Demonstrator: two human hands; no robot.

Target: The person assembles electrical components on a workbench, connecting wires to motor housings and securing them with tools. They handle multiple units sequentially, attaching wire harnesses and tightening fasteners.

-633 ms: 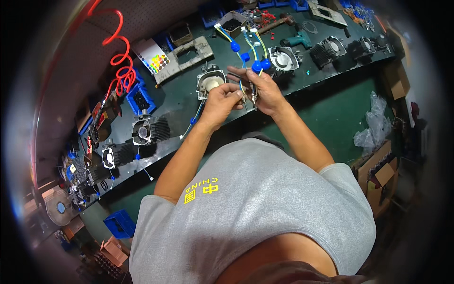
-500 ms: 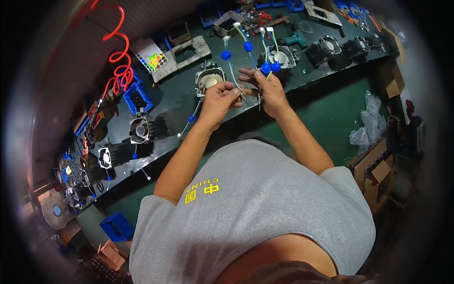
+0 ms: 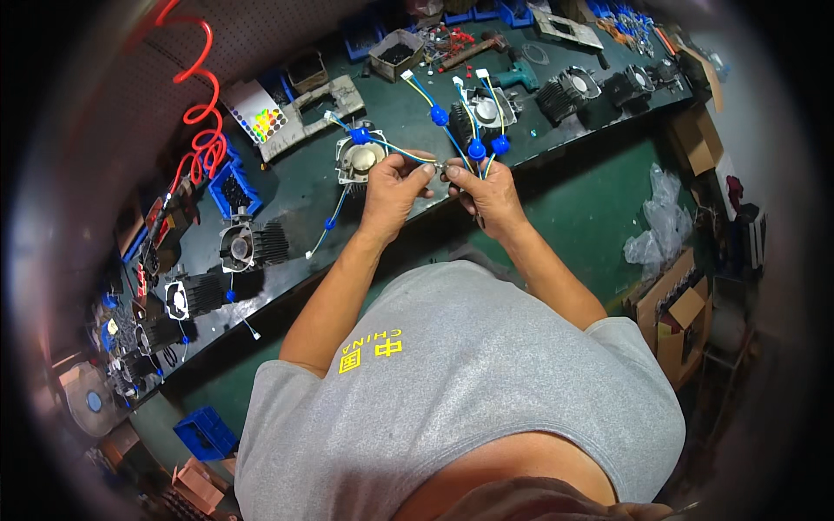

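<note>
A wire (image 3: 395,146) is pinched near its small metal end (image 3: 440,166) by the left hand (image 3: 395,188), with thumb and finger closed. It was pointed up a moment ago; now it is tipped left, so its white plug (image 3: 329,115) and blue ball (image 3: 360,135) are seen by a metal case (image 3: 361,158). So one wire has been parted, its end brought between both hands. Three more wires (image 3: 455,141) are held in the curled right hand (image 3: 493,191); how tightly the end is pressed there cannot be told. From the left, a shiny red hose (image 3: 209,43) is curled like a spring, a black block (image 3: 274,241) is lined with thin ribs, the pale case is rounded inside, and the wires are thin and bendy.
</note>
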